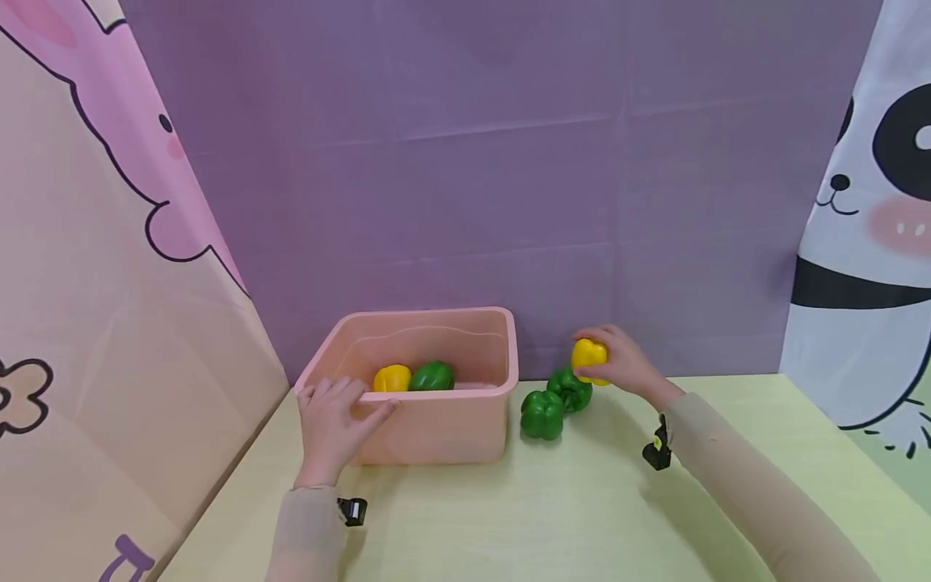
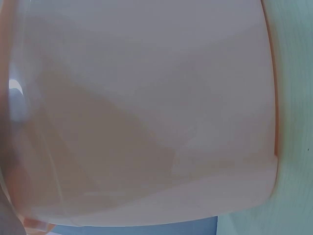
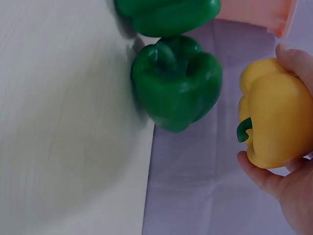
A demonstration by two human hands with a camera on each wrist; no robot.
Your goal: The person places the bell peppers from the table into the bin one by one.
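Your right hand (image 1: 625,364), closest in the right wrist view, pinches a yellow pepper (image 3: 283,112), stem facing away from your palm, right of the pink bin (image 1: 429,432). Two green peppers (image 1: 541,415) lie just right of the bin, apart from your grasp. Its right wall stands between your pepper and the second yellow pepper (image 1: 391,378) and third green pepper (image 1: 432,377) inside. Your left hand (image 1: 329,420), farther off, grips its near rim, thumb outside.

A purple backdrop (image 1: 465,202) rises behind the pale table (image 1: 509,525), between a pink cartoon figure (image 1: 131,121) and a panda (image 1: 861,250).
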